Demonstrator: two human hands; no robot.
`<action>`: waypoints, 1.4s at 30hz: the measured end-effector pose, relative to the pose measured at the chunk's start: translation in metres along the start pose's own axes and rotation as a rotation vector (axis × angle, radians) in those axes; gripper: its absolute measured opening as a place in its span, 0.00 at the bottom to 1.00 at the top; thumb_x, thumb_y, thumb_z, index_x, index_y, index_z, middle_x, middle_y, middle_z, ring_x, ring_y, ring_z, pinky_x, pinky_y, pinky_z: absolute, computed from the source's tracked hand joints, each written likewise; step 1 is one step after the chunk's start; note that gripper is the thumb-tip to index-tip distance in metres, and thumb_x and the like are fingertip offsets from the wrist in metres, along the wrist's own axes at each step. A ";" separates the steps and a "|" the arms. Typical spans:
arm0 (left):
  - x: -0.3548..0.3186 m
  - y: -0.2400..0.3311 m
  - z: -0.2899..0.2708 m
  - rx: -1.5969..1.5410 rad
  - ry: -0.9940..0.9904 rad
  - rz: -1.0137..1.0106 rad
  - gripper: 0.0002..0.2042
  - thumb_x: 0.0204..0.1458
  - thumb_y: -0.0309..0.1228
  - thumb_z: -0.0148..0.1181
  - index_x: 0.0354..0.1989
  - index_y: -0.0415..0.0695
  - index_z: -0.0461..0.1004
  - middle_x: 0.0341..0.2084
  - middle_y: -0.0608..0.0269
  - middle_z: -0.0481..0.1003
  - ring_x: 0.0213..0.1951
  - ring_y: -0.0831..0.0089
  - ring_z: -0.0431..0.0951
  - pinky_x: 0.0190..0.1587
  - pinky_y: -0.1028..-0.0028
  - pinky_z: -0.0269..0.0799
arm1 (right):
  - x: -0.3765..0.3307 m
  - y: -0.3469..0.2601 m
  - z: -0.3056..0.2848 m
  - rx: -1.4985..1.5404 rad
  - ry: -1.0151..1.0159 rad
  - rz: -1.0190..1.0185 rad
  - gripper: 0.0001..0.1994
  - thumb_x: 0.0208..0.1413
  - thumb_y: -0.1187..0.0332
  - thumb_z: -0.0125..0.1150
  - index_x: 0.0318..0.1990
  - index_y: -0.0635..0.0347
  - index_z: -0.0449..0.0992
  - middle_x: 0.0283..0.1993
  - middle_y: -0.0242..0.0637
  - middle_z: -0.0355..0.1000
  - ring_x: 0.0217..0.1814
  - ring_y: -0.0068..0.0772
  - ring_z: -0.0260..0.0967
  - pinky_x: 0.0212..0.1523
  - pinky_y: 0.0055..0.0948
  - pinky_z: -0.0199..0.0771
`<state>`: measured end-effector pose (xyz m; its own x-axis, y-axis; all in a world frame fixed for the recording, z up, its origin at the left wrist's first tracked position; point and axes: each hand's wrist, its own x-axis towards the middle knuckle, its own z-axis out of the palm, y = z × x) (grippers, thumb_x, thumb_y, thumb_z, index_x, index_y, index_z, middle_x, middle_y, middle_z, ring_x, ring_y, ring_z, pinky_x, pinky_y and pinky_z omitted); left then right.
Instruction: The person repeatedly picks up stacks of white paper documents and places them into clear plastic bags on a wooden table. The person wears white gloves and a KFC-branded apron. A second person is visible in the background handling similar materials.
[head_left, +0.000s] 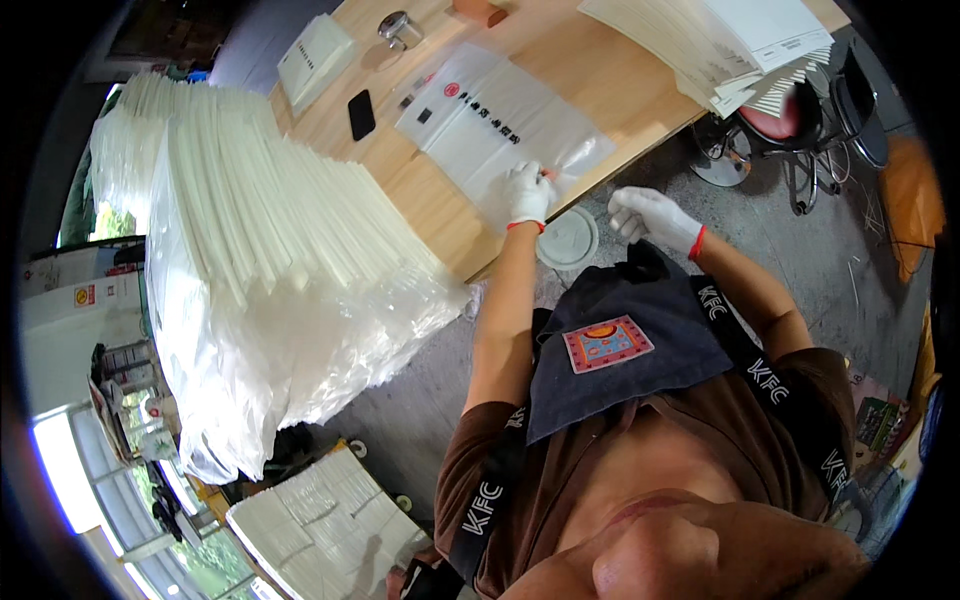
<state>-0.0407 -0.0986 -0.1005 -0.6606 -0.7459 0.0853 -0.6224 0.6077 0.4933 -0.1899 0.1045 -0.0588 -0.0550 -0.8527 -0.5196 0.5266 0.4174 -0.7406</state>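
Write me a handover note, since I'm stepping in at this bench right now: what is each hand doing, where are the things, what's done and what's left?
Left hand: gloved, pressing on the near edge of the clear plastic bag lying flat on the wooden table.
Right hand: gloved, loosely closed, off the table edge, holding nothing I can make out.
A tall stack of clear bags stands on the left; white sheets are piled far right; a round white lid lies below the table edge.
Done: one bag laid out flat. Left: the large stack looks untouched.
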 end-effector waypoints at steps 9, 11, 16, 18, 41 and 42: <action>0.027 -0.032 0.002 -0.370 0.052 0.084 0.16 0.54 0.41 0.52 0.29 0.39 0.74 0.28 0.53 0.74 0.33 0.61 0.75 0.37 0.66 0.68 | 0.107 -0.020 0.047 -0.041 0.092 -0.110 0.15 0.57 0.55 0.53 0.41 0.57 0.71 0.31 0.35 0.72 0.26 0.27 0.70 0.26 0.27 0.72; 0.038 -0.039 -0.006 -0.521 0.116 0.022 0.15 0.56 0.41 0.52 0.32 0.39 0.73 0.29 0.56 0.75 0.32 0.66 0.74 0.38 0.67 0.68 | 0.152 -0.023 0.052 -0.088 0.129 -0.169 0.14 0.56 0.57 0.54 0.43 0.56 0.71 0.31 0.38 0.73 0.27 0.33 0.72 0.27 0.32 0.73; 0.070 -0.013 -0.094 -1.264 0.183 -0.060 0.10 0.54 0.33 0.57 0.42 0.44 0.69 0.30 0.64 0.74 0.23 0.80 0.70 0.29 0.79 0.68 | 0.167 -0.003 -0.022 -1.336 0.415 -0.492 0.14 0.54 0.62 0.55 0.48 0.48 0.71 0.32 0.44 0.74 0.31 0.50 0.72 0.34 0.41 0.74; 0.068 0.000 -0.115 -1.335 0.146 -0.054 0.10 0.54 0.29 0.56 0.44 0.44 0.67 0.28 0.67 0.73 0.21 0.84 0.69 0.25 0.82 0.66 | 0.140 -0.026 -0.024 -1.446 0.382 -0.311 0.14 0.55 0.57 0.51 0.46 0.50 0.72 0.33 0.44 0.74 0.31 0.45 0.72 0.34 0.36 0.73; 0.039 0.135 -0.056 -0.882 -0.241 0.034 0.10 0.58 0.33 0.52 0.43 0.40 0.69 0.36 0.66 0.73 0.30 0.82 0.70 0.36 0.79 0.69 | -0.126 -0.178 -0.064 -1.871 1.096 -1.301 0.16 0.40 0.71 0.61 0.42 0.54 0.73 0.49 0.34 0.69 0.53 0.36 0.66 0.55 0.37 0.64; 0.047 0.141 -0.054 -0.904 -0.243 0.109 0.10 0.58 0.33 0.51 0.44 0.40 0.69 0.37 0.66 0.73 0.30 0.82 0.69 0.36 0.79 0.69 | -0.130 -0.188 -0.086 -1.967 1.162 -1.165 0.21 0.42 0.67 0.62 0.48 0.53 0.71 0.54 0.35 0.66 0.56 0.36 0.63 0.59 0.37 0.61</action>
<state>-0.1370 -0.0625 0.0204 -0.8289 -0.5582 0.0378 -0.0578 0.1528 0.9866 -0.3544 0.1638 0.1116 -0.1472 -0.7011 0.6977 -0.8971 0.3917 0.2044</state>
